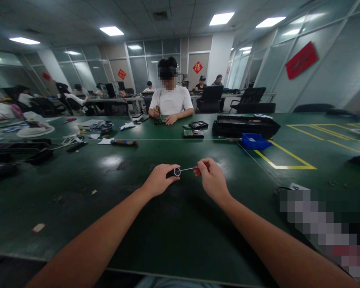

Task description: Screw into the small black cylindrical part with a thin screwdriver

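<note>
My left hand (pixel 159 179) is closed around a small dark cylindrical part (pixel 177 171) with a pale ring at its end, which faces right toward me. In my right hand (pixel 211 176) is a screwdriver (pixel 187 169), pinched by its red handle. The thin metal shaft points left, and its tip is at the ringed end of the part; whether it touches a screw there is too small to tell. Both hands are just above the green tabletop (pixel 156 232). My left fingers hide most of the part's body.
Across the table a person in a white shirt (pixel 171 102) works on a small item. A blue tray (pixel 256 141) and a long black case (pixel 246 127) stand at the right. Circuit-board parts (pixel 193 133) lie ahead; a dark cylindrical tool (pixel 123 142) and cables (pixel 70 140) lie left.
</note>
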The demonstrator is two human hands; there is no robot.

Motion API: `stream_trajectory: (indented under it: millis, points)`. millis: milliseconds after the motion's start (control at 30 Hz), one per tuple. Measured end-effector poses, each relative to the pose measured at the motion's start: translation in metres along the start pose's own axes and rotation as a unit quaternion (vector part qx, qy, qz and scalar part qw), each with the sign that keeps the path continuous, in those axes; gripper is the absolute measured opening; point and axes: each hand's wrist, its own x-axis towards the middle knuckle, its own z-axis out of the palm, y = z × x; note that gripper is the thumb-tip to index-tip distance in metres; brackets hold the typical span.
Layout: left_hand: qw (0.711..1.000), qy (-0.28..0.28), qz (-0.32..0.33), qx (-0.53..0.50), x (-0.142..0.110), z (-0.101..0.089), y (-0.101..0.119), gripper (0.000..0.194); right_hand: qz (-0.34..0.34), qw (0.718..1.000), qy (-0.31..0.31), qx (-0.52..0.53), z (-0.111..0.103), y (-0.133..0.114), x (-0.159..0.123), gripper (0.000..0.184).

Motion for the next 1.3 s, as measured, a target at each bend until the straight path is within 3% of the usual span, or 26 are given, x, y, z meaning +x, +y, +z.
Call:
stream_trajectory:
  millis: [233,433,633,767,1033,1300]
  points:
    - [1.0,-0.011,-0.01,-0.008,0.0,0.0,0.002,0.04,-0.01,1.0,0.004,-0.014,-0.002,0.0,0.0,0.024]
    - [1.0,-0.007,-0.015,-0.004,0.0,0.002,0.0,0.042,-0.039,0.992,-0.017,-0.115,-0.005,-0.013,-0.006,0.036]
    - [1.0,-0.016,-0.005,-0.004,0.0,0.003,-0.001,0.042,-0.092,0.988,-0.024,-0.124,-0.004,-0.018,-0.012,0.027]
    - [1.0,-0.021,-0.001,-0.001,-0.001,0.003,0.0,0.042,-0.113,0.983,-0.035,-0.141,-0.005,-0.016,-0.011,0.037]
    - [1.0,-0.017,-0.008,-0.011,-0.002,0.0,0.0,0.038,-0.095,0.976,-0.037,-0.19,-0.005,-0.015,-0.008,0.039]
    - [1.0,-0.02,-0.022,-0.003,-0.001,-0.001,0.001,0.039,-0.07,0.984,-0.062,-0.155,-0.005,-0.015,-0.009,0.03]
